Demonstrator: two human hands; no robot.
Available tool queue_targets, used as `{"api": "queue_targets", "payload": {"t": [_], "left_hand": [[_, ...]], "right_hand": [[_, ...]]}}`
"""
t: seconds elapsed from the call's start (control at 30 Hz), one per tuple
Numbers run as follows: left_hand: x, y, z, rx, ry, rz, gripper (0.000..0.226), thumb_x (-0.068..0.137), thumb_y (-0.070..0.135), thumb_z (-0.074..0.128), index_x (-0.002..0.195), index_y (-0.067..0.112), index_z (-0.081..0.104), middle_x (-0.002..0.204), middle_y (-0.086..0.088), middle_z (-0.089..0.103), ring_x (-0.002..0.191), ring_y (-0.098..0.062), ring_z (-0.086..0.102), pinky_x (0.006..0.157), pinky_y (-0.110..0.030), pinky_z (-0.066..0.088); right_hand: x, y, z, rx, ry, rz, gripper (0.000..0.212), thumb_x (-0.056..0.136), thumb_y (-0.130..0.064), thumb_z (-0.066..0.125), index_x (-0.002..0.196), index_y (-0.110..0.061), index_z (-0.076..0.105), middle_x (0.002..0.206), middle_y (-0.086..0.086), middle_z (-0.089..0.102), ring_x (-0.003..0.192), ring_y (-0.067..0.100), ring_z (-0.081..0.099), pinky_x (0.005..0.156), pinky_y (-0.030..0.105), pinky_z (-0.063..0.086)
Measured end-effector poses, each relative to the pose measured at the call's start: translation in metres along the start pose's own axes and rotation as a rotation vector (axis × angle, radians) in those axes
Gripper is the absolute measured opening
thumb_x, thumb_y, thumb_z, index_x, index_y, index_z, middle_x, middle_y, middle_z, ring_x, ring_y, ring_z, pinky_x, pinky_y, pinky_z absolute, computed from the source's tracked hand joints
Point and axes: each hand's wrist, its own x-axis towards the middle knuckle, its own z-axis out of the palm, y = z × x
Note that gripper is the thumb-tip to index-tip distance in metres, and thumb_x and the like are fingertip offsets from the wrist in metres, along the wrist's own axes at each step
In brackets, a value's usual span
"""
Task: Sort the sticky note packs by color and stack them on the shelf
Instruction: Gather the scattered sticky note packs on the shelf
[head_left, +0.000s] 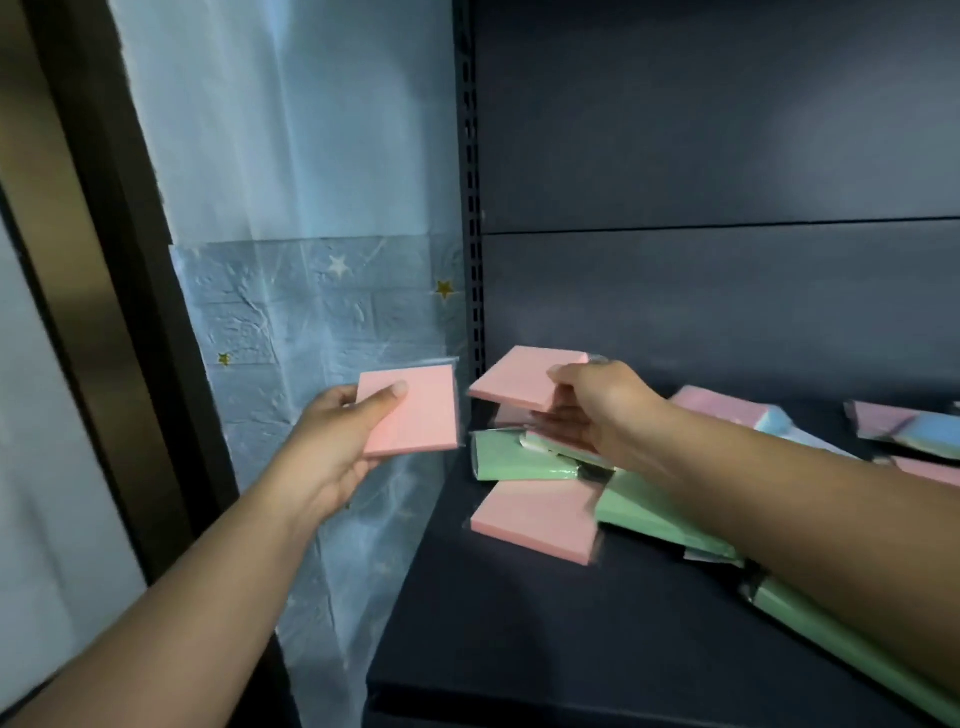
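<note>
— Starting at the left, what can you make out?
— A pale blue star-printed curtain (322, 322) hangs beside the dark slotted metal upright (472, 208). In front of it the left hand (332, 441) pinches a square pink wrapped sticky note pack (415, 415), thumb on top, the other fingers hidden behind it.
— And over the dark blue metal shelf (519, 623)?
— The right hand (597, 405) grips a second pink sticky note pack (524, 376), raised above the heap at the far left corner. Its fingers curl under the pack, blurred.
— What lies below?
— Green sticky note packs (519, 460) and a flat pink pack (535, 519), partly covered by the forearm. Farther right, pink-and-blue packs (904, 421) are cut off by the frame edge.
</note>
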Motion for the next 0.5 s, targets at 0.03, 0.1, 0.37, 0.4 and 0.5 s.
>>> {"api": "queue_targets", "payload": {"t": [0.03, 0.1, 0.37, 0.4, 0.5], "left_hand": [[0.002, -0.004, 0.002, -0.013, -0.002, -0.007, 0.026, 0.088, 0.012, 0.059, 0.112, 0.005, 0.049, 0.085, -0.008, 0.062, 0.07, -0.015, 0.061, 0.044, -0.017, 0.052], [0.007, -0.01, 0.006, -0.02, -0.01, -0.014, 0.03, 0.088, 0.012, 0.059, 0.116, 0.006, 0.047, 0.085, -0.008, 0.061, 0.072, -0.015, 0.06, 0.045, -0.017, 0.052], [0.052, -0.009, 0.048, 0.077, -0.06, 0.025, 0.011, 0.088, 0.017, 0.061, 0.082, 0.01, 0.055, 0.069, -0.002, 0.066, 0.059, -0.012, 0.058, 0.06, -0.025, 0.041], [0.06, -0.011, 0.057, 0.108, -0.073, 0.037, 0.011, 0.088, 0.017, 0.061, 0.09, 0.007, 0.058, 0.077, -0.006, 0.068, 0.063, -0.014, 0.059, 0.061, -0.025, 0.041], [0.086, -0.021, 0.082, 0.239, -0.129, 0.017, 0.031, 0.09, 0.017, 0.06, 0.112, -0.004, 0.058, 0.104, -0.016, 0.062, 0.086, -0.021, 0.056, 0.061, -0.027, 0.041]], "right_hand": [[0.001, 0.002, -0.002, 0.004, 0.008, -0.003, 0.018, 0.095, -0.002, 0.039, 0.08, -0.006, 0.048, 0.056, 0.009, 0.056, 0.057, 0.021, 0.056, 0.073, 0.038, 0.053], [0.003, 0.004, -0.007, -0.015, 0.025, -0.003, 0.022, 0.093, 0.001, 0.04, 0.074, -0.004, 0.048, 0.055, 0.009, 0.055, 0.055, 0.021, 0.056, 0.069, 0.037, 0.055], [0.024, -0.033, -0.02, -0.132, 0.166, -0.111, 0.011, 0.096, -0.006, 0.043, 0.088, -0.004, 0.051, 0.064, 0.009, 0.048, 0.056, 0.019, 0.049, 0.063, 0.03, 0.048], [0.029, -0.037, -0.022, -0.122, 0.182, -0.115, 0.007, 0.096, -0.007, 0.043, 0.096, -0.005, 0.049, 0.066, 0.009, 0.049, 0.058, 0.019, 0.049, 0.067, 0.032, 0.049], [0.042, -0.04, -0.029, -0.088, 0.201, -0.1, 0.01, 0.097, -0.007, 0.041, 0.105, -0.009, 0.045, 0.068, 0.008, 0.049, 0.06, 0.019, 0.05, 0.075, 0.035, 0.047]]}}
